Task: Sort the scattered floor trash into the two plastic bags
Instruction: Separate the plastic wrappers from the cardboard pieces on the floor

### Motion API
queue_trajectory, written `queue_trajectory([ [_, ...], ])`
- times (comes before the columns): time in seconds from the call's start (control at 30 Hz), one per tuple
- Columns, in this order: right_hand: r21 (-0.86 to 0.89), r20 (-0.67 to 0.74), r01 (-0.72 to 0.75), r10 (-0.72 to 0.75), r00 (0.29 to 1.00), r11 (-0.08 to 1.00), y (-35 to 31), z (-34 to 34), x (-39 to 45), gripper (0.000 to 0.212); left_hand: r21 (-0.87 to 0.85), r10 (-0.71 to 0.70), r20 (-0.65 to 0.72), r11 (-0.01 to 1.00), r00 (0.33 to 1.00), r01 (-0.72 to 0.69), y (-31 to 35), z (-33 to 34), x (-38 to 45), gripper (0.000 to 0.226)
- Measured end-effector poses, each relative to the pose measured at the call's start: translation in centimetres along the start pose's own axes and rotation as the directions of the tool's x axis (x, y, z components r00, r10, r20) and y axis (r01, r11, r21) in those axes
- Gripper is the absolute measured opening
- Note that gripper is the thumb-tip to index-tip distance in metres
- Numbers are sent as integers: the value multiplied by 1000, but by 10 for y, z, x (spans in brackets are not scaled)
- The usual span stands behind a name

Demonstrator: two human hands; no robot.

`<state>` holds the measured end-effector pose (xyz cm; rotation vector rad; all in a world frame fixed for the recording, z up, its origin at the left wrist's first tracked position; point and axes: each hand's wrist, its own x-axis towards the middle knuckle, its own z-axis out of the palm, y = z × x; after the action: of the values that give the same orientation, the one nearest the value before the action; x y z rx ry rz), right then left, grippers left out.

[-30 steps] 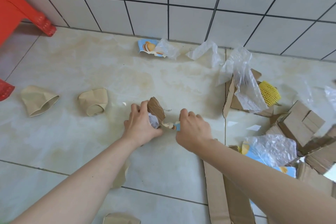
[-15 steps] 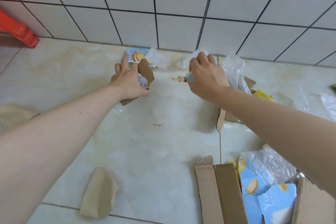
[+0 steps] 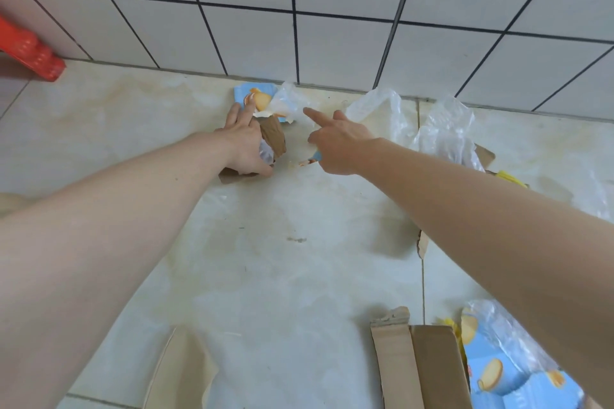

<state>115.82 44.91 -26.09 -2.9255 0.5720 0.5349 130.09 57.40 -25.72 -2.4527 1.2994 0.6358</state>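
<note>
My left hand [image 3: 244, 143] grips a brown cardboard scrap [image 3: 275, 138] with a bit of crumpled clear plastic [image 3: 265, 154], and its outstretched fingers touch a blue biscuit wrapper [image 3: 248, 96] lying at the foot of the wall. My right hand [image 3: 335, 144] holds a small blue wrapper scrap [image 3: 314, 159] under its curled fingers. Its index finger points at the clear film [image 3: 288, 97] beside the blue wrapper. A clear plastic bag [image 3: 377, 109] lies crumpled right of that hand, and more clear plastic [image 3: 445, 134] sits further right.
The white tiled wall [image 3: 332, 10] is just behind the trash. A red stool leg [image 3: 31, 53] stands at far left. A flattened cardboard strip [image 3: 420, 368], a brown paper piece [image 3: 181, 372] and blue wrappers under plastic [image 3: 498, 375] lie near the bottom edge. A yellow item [image 3: 511, 176] shows at right.
Both hands have moved forward to the wall with what they hold. My left fingers now reach the blue wrapper and my right index finger has stretched out.
</note>
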Motion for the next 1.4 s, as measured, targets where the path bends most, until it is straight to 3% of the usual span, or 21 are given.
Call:
queue_trajectory([
  [0.13, 40, 56, -49, 47, 997, 998, 4, 4, 9, 45, 42, 18, 17, 999, 1000, -18, -1, -1, 8, 97],
  [0.33, 21, 14, -53, 53, 998, 998, 12, 21, 9, 54, 35, 53, 8, 998, 999, -53, -1, 13, 14, 101],
  [0.53, 70, -158, -47, 57, 986, 996, 17, 28, 0, 31, 73, 103, -350, 994, 931, -82, 2, 19, 7, 101],
  [0.77, 251, -339, -23, 110, 934, 968, -13, 23, -68, 25, -39, 66, -600, 993, 798, -112, -11, 16, -67, 87],
  [1.03, 580, -176, -62, 199, 964, 812, -32, 22, -111, 30, -280, -40, -563, 949, 825, -145, 6, 35, -108, 70],
  [1.2, 625, -126, -68, 187, 974, 778, -52, -2, -163, 21, -480, -162, -472, 872, 867, -98, 12, 35, -178, 62],
  [1.4, 764, -13, -117, 196, 980, 634, -86, -53, -233, 12, -653, -263, -419, 753, 869, -87, 14, 19, -270, 62],
])
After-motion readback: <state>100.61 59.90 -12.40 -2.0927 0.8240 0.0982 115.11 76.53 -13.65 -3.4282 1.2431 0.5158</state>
